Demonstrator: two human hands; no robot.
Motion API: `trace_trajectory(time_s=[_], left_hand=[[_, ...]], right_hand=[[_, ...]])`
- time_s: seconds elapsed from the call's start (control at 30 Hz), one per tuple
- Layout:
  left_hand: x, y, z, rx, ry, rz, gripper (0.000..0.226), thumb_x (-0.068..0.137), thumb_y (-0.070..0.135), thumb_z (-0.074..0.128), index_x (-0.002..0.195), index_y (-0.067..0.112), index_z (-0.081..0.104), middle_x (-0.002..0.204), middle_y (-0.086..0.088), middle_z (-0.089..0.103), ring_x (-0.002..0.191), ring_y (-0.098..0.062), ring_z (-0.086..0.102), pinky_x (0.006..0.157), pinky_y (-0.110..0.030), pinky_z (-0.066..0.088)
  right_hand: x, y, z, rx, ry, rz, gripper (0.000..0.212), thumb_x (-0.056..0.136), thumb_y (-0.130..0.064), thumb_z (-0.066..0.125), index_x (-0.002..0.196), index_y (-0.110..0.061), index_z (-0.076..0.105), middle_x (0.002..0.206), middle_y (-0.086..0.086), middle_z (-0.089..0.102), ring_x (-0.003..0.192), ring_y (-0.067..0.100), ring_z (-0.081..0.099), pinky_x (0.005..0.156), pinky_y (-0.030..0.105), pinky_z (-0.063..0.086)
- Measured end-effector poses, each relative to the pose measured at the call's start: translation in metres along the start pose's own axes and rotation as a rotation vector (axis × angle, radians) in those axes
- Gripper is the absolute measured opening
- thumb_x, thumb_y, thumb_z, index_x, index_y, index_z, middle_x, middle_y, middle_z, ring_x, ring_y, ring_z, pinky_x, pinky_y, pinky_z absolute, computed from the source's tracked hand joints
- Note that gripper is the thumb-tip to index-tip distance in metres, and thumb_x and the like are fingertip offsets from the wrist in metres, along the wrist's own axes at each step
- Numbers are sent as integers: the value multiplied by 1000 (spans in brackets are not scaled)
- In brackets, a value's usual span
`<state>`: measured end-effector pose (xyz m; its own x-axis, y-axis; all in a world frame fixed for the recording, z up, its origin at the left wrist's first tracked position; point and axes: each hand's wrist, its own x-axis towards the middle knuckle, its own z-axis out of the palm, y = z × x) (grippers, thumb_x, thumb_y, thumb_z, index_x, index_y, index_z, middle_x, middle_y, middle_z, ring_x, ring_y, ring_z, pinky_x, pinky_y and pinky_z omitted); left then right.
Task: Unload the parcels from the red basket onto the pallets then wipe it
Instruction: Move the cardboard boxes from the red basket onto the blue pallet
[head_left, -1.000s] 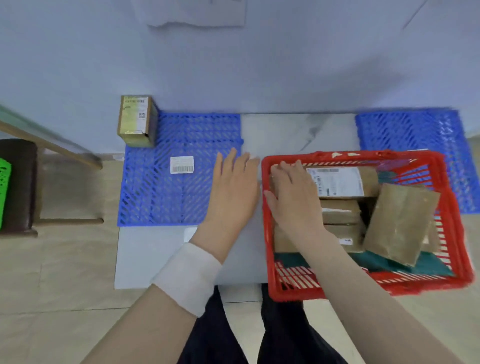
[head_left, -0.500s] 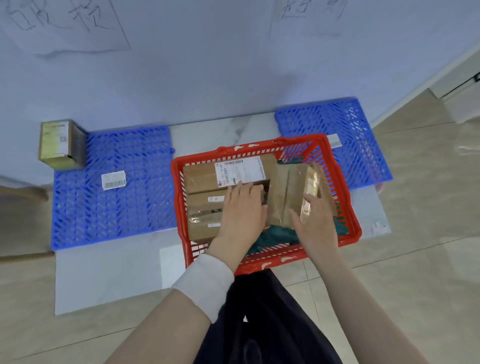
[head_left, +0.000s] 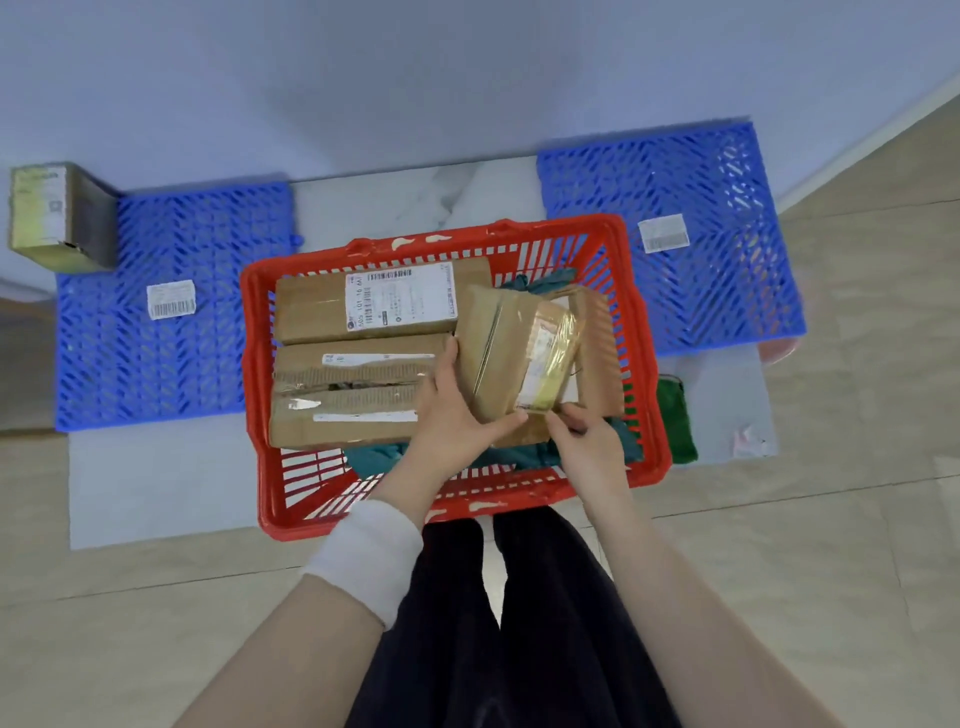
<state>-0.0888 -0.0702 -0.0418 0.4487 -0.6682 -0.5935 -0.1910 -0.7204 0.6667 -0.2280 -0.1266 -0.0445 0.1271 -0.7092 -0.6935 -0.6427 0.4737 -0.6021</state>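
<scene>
Both hands are on one small brown parcel (head_left: 519, 348). It is tipped up, with its far end leaning over the others, so it looks ready to come out of the red basket (head_left: 252, 374). The left hand (head_left: 452, 415) cups it from the left, thumb along the near edge, fingers tucked under and out of sight. The right hand (head_left: 587, 447) pinches the near corner with its fingertips. I think it takes two hands because the parcel is wrapped in shiny clear tape and could slip.

Just left of the left hand, three long cardboard parcels lie flat, side by side. The far one (head_left: 363, 301) has a big white label. The middle one (head_left: 353, 364) and the near one (head_left: 337, 423) show rough, wavy torn card. A soft, crumpled teal cloth (head_left: 374, 457) peeks out under the hands — maybe for wiping later. The basket is hard plastic with slits in its walls.

Well to the left of the left hand sits a blue pallet (head_left: 171, 364), plastic full of slanted holes. A small box (head_left: 52, 218) stands at its far corner. Another blue pallet (head_left: 717, 291) lies out past the right hand.

The unloading looks barely begun — most parcels are not out yet.
</scene>
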Motion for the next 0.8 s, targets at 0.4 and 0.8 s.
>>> trace_trajectory(time_s=[0.4,0.8], left_hand=[[-28,10,-53,-684,-34,-105,79,65,41,76,130,48,32,138,-6,44,115,-25,56,92,-47,50],[-52,-70,-201,-1039,317,103,60,75,46,57,131,36,38,140,6,45,120,-6,51,100,-27,44]], right_hand=[[-33,-34,-5,365,-210,-95,65,74,-54,56,131,-24,47,130,-6,54,116,6,53,101,34,44],[-84,-135,177,440,-354,-231,48,81,-51,51,126,-35,47,116,-15,65,105,4,62,89,26,51]])
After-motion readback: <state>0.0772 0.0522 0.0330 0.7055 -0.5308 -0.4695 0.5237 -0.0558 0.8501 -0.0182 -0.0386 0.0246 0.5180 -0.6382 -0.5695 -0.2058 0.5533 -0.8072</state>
